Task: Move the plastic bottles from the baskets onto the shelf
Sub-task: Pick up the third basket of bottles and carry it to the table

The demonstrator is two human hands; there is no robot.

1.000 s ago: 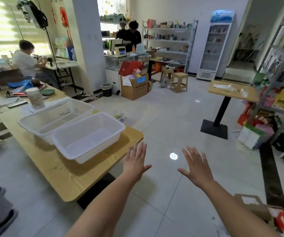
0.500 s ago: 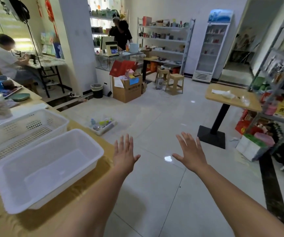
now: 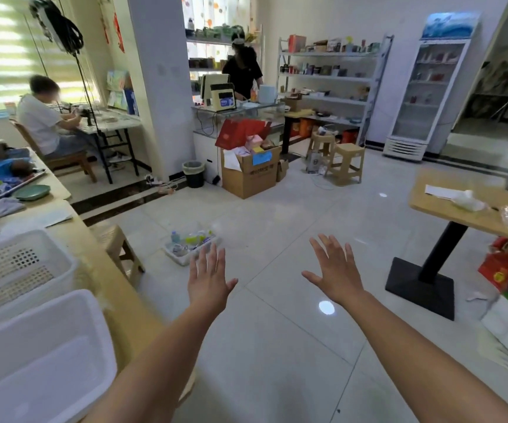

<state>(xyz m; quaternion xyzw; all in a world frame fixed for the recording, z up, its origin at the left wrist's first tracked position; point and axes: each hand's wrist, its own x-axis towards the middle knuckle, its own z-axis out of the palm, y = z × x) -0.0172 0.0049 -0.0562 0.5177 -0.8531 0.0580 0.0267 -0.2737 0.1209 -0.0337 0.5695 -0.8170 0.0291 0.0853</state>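
Head view: the left hand (image 3: 208, 282) and right hand (image 3: 335, 274) reach forward, fingers straight and spread, holding nothing. The plastic bottles (image 3: 175, 238) lie in a small basket (image 3: 182, 261) on the floor (image 3: 277, 331), just beyond the left hand; the shelf (image 3: 326, 77) stands far behind.

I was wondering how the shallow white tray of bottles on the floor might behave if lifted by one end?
The tray looks thin plastic, so it may flex. Its bottles lie loose and jumbled, so they would probably roll toward the low end. They look small, so likely light.
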